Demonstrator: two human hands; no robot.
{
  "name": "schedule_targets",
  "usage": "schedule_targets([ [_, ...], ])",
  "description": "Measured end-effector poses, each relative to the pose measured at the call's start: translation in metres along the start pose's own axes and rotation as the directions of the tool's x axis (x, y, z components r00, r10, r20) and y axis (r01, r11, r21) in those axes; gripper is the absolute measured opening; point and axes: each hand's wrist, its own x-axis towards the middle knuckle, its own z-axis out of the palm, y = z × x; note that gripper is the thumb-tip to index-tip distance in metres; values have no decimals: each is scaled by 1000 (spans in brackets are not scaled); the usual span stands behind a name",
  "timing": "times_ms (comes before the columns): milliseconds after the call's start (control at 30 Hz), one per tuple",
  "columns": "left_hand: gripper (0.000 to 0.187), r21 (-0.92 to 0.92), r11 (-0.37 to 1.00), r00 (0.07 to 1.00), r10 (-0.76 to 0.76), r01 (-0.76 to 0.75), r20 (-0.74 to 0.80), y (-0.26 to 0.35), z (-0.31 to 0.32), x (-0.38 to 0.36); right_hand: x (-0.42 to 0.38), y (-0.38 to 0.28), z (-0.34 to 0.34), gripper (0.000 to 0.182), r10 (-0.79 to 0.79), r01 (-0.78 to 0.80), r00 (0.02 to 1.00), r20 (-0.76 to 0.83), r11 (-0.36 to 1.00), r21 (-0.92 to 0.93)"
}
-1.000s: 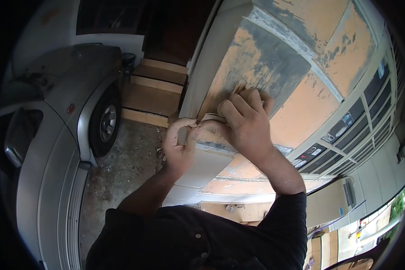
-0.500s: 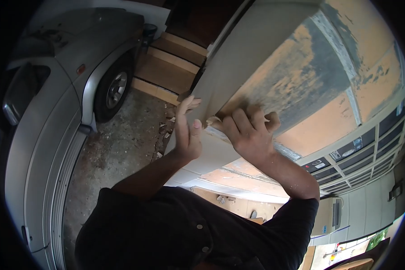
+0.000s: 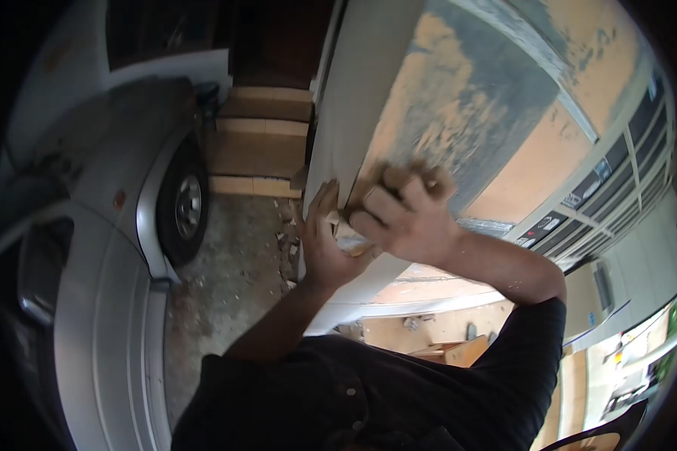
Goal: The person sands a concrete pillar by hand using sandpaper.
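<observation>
My left hand (image 3: 327, 244) is raised at the corner edge of a wall panel (image 3: 496, 113), its fingers stretched upward and its thumb apart from them. Close beside it, my right hand (image 3: 410, 218) presses against the panel surface with its fingers curled. Its fingertips are smeared by motion, and whatever they grip is hidden. The panel is patchy, orange-tan with dark grey smears and pale bands. Between the two hands a pale strip of the wall edge (image 3: 355, 244) shows. The smooth grey side of the wall (image 3: 361, 83) rises above my left hand.
A silver vehicle (image 3: 113, 301) with a dark tyre (image 3: 182, 203) stands at the left. Tiled steps (image 3: 259, 143) lead to a dark doorway. Broken bits (image 3: 287, 244) lie along the wall's foot. A barred window (image 3: 609, 180) is at the right.
My left hand has come closer to my right hand at the corner. My right hand has shifted slightly left. The view has turned, so the vehicle and steps appear displaced.
</observation>
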Motion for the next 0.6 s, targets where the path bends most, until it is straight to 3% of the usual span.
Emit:
schedule_targets([
  [67,121,-51,994,995,-90,93,42,2,4,-2,25,30,-3,11,150,-180,972,-183,970,-160],
  [133,112,-200,969,989,-135,146,63,5,7,-1,60,75,-21,14,428,-436,870,-245,900,23],
  [200,107,-298,938,983,-153,178,105,7,6,-2,64,82,-30,18,627,-580,763,-155,771,265],
  [233,107,-279,945,985,-150,170,90,8,5,-3,58,74,-18,21,422,-432,861,-283,901,29],
  [300,107,-268,952,988,-131,147,76,9,3,-1,30,44,11,25,103,-164,966,-239,955,-248],
  [367,107,-145,987,997,-58,66,59,9,2,2,-4,1,17,38,-65,52,996,-68,982,-183],
  [433,109,-76,997,999,-22,25,38,8,6,4,-1,4,20,41,-21,2,992,-127,990,-143],
  [500,113,-366,924,991,-130,114,-19,3,13,-4,35,40,6,37,93,-188,951,-296,932,-311],
  [600,115,-398,896,979,-199,196,34,2,14,-8,62,81,-18,21,236,-356,904,-357,878,-321],
])
